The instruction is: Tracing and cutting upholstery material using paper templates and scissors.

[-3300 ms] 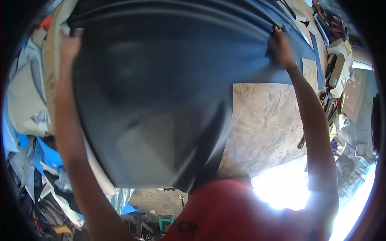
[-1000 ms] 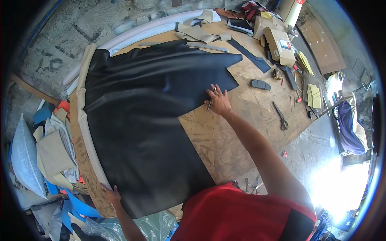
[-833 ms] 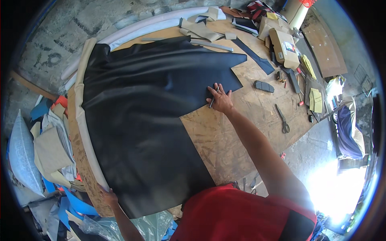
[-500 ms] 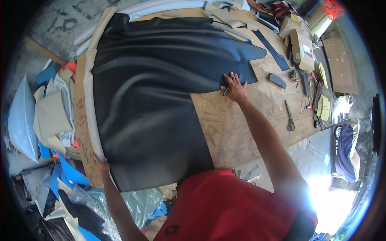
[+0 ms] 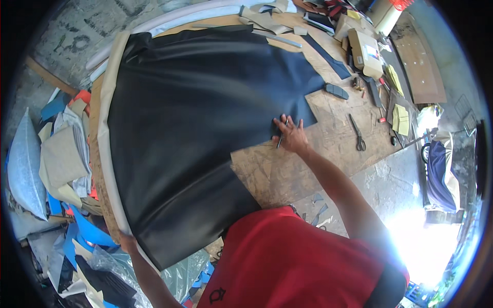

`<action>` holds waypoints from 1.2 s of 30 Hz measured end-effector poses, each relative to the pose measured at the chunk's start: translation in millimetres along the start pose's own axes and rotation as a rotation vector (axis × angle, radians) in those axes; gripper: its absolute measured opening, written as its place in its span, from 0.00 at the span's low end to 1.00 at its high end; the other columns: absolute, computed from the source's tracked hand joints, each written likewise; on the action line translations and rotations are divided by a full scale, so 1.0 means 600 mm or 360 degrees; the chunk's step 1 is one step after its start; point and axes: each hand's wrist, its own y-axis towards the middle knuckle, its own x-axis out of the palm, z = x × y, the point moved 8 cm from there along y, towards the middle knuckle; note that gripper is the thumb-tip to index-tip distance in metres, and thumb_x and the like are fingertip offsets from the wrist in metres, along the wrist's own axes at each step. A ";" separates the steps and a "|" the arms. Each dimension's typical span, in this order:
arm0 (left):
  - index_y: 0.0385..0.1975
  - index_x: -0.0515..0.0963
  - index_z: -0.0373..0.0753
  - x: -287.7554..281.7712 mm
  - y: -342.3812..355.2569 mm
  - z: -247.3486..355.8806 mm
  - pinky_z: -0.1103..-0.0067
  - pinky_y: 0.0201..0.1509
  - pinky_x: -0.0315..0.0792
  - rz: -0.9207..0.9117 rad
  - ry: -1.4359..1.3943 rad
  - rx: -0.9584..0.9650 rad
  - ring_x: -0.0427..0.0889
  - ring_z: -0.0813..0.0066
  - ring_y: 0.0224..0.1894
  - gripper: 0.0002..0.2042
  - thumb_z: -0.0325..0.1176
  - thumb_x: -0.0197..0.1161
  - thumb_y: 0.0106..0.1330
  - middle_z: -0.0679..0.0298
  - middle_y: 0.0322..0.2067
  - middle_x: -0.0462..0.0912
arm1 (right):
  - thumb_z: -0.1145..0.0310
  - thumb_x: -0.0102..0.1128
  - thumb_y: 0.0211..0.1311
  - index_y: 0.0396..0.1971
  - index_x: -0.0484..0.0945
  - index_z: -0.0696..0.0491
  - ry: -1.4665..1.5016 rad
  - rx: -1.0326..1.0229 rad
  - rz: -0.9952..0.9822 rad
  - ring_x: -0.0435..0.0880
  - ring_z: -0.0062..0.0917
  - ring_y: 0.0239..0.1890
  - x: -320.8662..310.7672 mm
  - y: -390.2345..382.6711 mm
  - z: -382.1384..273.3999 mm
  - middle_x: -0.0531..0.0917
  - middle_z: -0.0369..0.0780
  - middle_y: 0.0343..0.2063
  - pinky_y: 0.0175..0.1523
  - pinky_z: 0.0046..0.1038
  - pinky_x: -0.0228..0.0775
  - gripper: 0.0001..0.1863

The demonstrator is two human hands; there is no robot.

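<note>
A large black leatherette sheet (image 5: 195,113) with a smooth sheen covers much of the wooden table (image 5: 267,172). Its right side is cut in steps, and soft folds run across its near part. My right hand (image 5: 291,137) lies on the sheet near the stepped edge, fingers spread, with a slim pen (image 5: 282,134) held between them. At the near left corner my left hand (image 5: 128,243) grips the sheet's pale-backed left edge; its fingertips are partly hidden.
Scissors (image 5: 358,133), a dark oblong block (image 5: 336,91) and a cardboard box (image 5: 365,54) lie on the table's right side. Pale scraps (image 5: 264,20) are at the far edge. Left of the table are piled fabrics (image 5: 64,154) and a light-blue cushion (image 5: 24,167).
The black sheet has shifted toward me over the table, both hands moving with it. Its folds have changed, the far part lying smoother. My view has turned slightly.
</note>
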 end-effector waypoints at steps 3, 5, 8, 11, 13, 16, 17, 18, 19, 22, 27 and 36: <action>0.68 0.64 0.47 0.010 -0.052 -0.071 0.56 0.46 0.81 -0.0034 0.0098 -0.0128 0.88 0.50 0.46 0.31 0.29 0.64 0.63 0.49 0.47 0.86 | 0.40 0.60 0.64 0.74 0.63 0.43 -0.0032 -0.0019 -0.0045 0.63 0.47 0.75 0.009 -0.105 -0.014 0.64 0.47 0.75 0.72 0.70 0.50 0.42; 0.65 0.67 0.47 0.016 -0.065 -0.071 0.56 0.45 0.82 -0.0067 0.0160 -0.0233 0.89 0.51 0.45 0.30 0.29 0.65 0.61 0.50 0.47 0.87 | 0.43 0.62 0.64 0.72 0.66 0.45 -0.0066 -0.0093 0.0029 0.66 0.47 0.74 -0.014 -0.165 -0.030 0.67 0.47 0.73 0.71 0.64 0.56 0.40; 0.66 0.66 0.43 0.036 -0.064 -0.107 0.57 0.46 0.81 -0.0031 -0.0167 -0.0084 0.88 0.47 0.46 0.31 0.29 0.67 0.60 0.48 0.48 0.85 | 0.44 0.61 0.65 0.72 0.65 0.46 -0.0001 -0.0080 -0.0126 0.65 0.48 0.74 -0.026 -0.174 -0.043 0.66 0.48 0.74 0.72 0.63 0.56 0.39; 0.67 0.65 0.38 0.054 -0.045 -0.122 0.59 0.48 0.81 0.0046 -0.0662 0.0193 0.85 0.40 0.47 0.34 0.30 0.68 0.58 0.45 0.50 0.84 | 0.46 0.61 0.66 0.72 0.65 0.47 0.0064 -0.0086 -0.0266 0.64 0.48 0.75 -0.019 -0.159 -0.058 0.65 0.48 0.74 0.73 0.62 0.55 0.38; 0.68 0.65 0.36 0.041 -0.039 -0.099 0.59 0.49 0.81 0.0088 -0.0842 0.0309 0.84 0.38 0.48 0.36 0.30 0.69 0.57 0.44 0.51 0.83 | 0.45 0.60 0.67 0.73 0.64 0.46 0.0187 0.0001 -0.0126 0.62 0.49 0.76 -0.033 -0.130 -0.039 0.63 0.48 0.75 0.74 0.63 0.53 0.38; 0.73 0.59 0.35 0.025 -0.026 -0.004 0.57 0.52 0.78 0.0451 -0.0476 0.0388 0.83 0.38 0.49 0.41 0.35 0.70 0.59 0.42 0.54 0.80 | 0.45 0.58 0.69 0.74 0.63 0.45 0.0288 0.0104 0.0029 0.59 0.49 0.77 -0.042 -0.117 -0.009 0.61 0.47 0.76 0.75 0.64 0.50 0.38; 0.72 0.60 0.36 0.025 -0.023 0.002 0.57 0.53 0.78 0.0409 -0.0402 0.0278 0.83 0.39 0.49 0.39 0.37 0.70 0.60 0.43 0.53 0.80 | 0.45 0.58 0.69 0.74 0.62 0.45 0.0266 0.0095 0.0037 0.58 0.49 0.78 -0.035 -0.127 -0.004 0.61 0.47 0.77 0.75 0.63 0.50 0.38; 0.71 0.61 0.37 0.020 -0.015 0.007 0.57 0.53 0.78 0.0372 -0.0327 0.0170 0.84 0.40 0.48 0.38 0.38 0.70 0.61 0.43 0.53 0.80 | 0.45 0.59 0.69 0.75 0.62 0.45 0.0248 0.0089 0.0049 0.56 0.48 0.79 -0.029 -0.134 -0.002 0.60 0.47 0.77 0.75 0.63 0.49 0.38; 0.70 0.62 0.37 0.013 -0.005 0.010 0.56 0.54 0.78 0.0333 -0.0252 0.0063 0.84 0.41 0.48 0.37 0.40 0.69 0.62 0.44 0.53 0.80 | 0.46 0.59 0.69 0.75 0.62 0.45 0.0230 0.0085 0.0056 0.55 0.48 0.79 -0.022 -0.140 -0.001 0.60 0.47 0.77 0.76 0.62 0.49 0.38; 0.70 0.63 0.39 -0.007 0.006 0.018 0.55 0.55 0.77 0.0292 -0.0155 -0.0055 0.83 0.42 0.49 0.35 0.41 0.68 0.64 0.45 0.54 0.79 | 0.45 0.59 0.69 0.75 0.62 0.45 0.0229 0.0103 0.0088 0.54 0.48 0.80 -0.010 -0.133 -0.001 0.59 0.46 0.78 0.76 0.62 0.48 0.39; 0.71 0.63 0.42 -0.026 -0.015 -0.025 0.51 0.58 0.75 0.0092 0.0053 -0.0240 0.79 0.43 0.56 0.31 0.41 0.62 0.69 0.49 0.60 0.75 | 0.45 0.60 0.68 0.75 0.62 0.45 0.0261 0.0096 -0.0010 0.52 0.48 0.80 0.001 -0.200 -0.004 0.58 0.46 0.78 0.77 0.61 0.47 0.39; 0.79 0.52 0.55 -0.072 -0.058 0.139 0.33 0.63 0.62 0.0648 -0.0041 0.0289 0.60 0.36 0.73 0.38 0.52 0.60 0.71 0.55 0.76 0.56 | 0.46 0.61 0.67 0.75 0.62 0.45 0.0329 0.0198 -0.0065 0.53 0.48 0.80 -0.009 -0.207 0.005 0.59 0.45 0.78 0.77 0.61 0.48 0.40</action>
